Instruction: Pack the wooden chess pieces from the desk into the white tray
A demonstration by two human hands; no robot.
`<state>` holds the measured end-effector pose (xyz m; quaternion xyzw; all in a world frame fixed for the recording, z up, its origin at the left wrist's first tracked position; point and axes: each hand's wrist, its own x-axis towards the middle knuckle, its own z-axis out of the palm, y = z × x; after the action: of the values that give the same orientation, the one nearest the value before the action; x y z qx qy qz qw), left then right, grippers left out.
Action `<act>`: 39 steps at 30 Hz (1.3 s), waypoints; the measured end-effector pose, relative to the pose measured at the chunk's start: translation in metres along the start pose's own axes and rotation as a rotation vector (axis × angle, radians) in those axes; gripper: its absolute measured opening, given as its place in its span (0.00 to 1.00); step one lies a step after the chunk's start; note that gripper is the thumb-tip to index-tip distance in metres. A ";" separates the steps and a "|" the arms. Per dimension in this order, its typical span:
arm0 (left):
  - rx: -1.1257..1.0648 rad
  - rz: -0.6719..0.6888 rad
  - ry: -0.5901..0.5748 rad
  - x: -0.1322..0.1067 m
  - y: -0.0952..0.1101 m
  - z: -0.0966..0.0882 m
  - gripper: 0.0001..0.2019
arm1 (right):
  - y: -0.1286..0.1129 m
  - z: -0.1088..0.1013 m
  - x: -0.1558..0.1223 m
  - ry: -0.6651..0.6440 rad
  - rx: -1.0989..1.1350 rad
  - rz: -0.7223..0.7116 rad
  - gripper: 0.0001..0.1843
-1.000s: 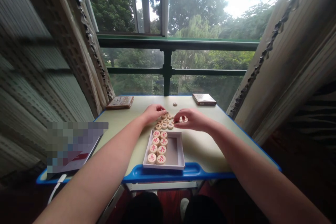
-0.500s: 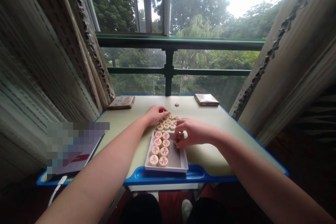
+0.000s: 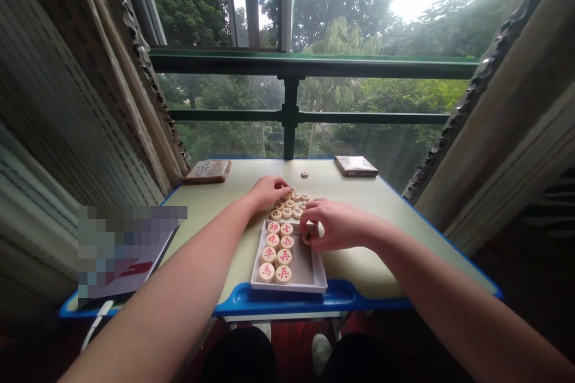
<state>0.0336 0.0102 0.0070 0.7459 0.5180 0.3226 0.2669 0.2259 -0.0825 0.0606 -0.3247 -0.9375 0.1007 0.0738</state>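
A shallow white box [image 3: 303,284] holds several xiangqi pieces with red characters, such as a red piece [image 3: 283,274], set in two columns in its left part. At the box's far right corner, my right hand [image 3: 330,224] pinches a xiangqi piece [image 3: 307,239] between thumb and fingers. Beyond the box lies a loose cluster of dark-lettered pieces [image 3: 286,213]. My left hand [image 3: 268,191] has its fingers closed around a piece [image 3: 290,192] at the far left of that cluster, partly covered by the fingertips.
One lone piece [image 3: 304,174] lies near the table's far edge. A brown flat box [image 3: 209,172] is at the back left, another flat box [image 3: 356,166] at the back right. A partly blurred device with a white cable [image 3: 96,326] occupies the left side of the pale table [image 3: 381,275].
The view has shifted slightly. My right hand's piece now shows more clearly above the box's far right corner. My left hand stays at the cluster.
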 end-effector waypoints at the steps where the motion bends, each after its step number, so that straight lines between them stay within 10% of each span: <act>1: 0.015 0.004 -0.001 0.000 0.000 0.000 0.13 | 0.000 0.001 0.000 -0.004 -0.010 0.004 0.06; 39: 0.105 0.025 -0.026 -0.002 -0.002 0.000 0.14 | -0.009 0.001 -0.001 -0.005 -0.211 0.150 0.11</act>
<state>0.0317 0.0093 0.0051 0.7694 0.5213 0.2884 0.2302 0.2208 -0.0904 0.0617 -0.3995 -0.9162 0.0078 0.0292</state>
